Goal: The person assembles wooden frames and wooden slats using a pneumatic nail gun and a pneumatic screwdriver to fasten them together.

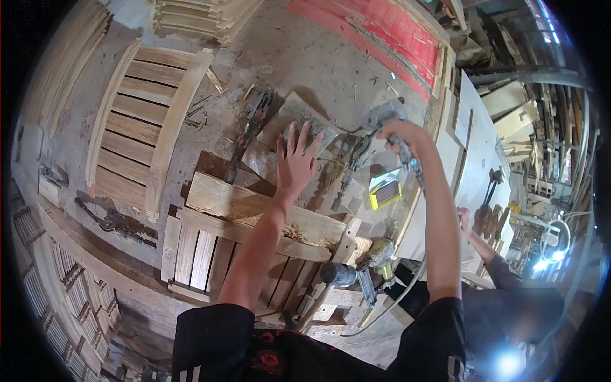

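**benchrat:** While the left hand (294, 159) is lying flat with all 5 fingers spread wide, what is it actually pinning?

**slatguy:** Looks like it's pressing on a grey slab-like piece (299, 118) on the workbench (331, 70), probably steadying it. Nothing is being gripped, the palm is just resting on top.

**benchrat:** And the right hand (400, 137)?

**slatguy:** At 3 o'clock from the left one, fingers curled tight around an air tool (382, 118), its hose (417, 267) trailing down toward 6. Held high like that, I'm guessing it's being aimed at the pinned piece.

**benchrat:** Other stuff?

**slatguy:** A slatted wooden frame (216, 248) is sitting at 6 o'clock below the left hand, a nail gun (366, 270) is lying beside it, and 1 more slatted panel (143, 124) is resting at 9.
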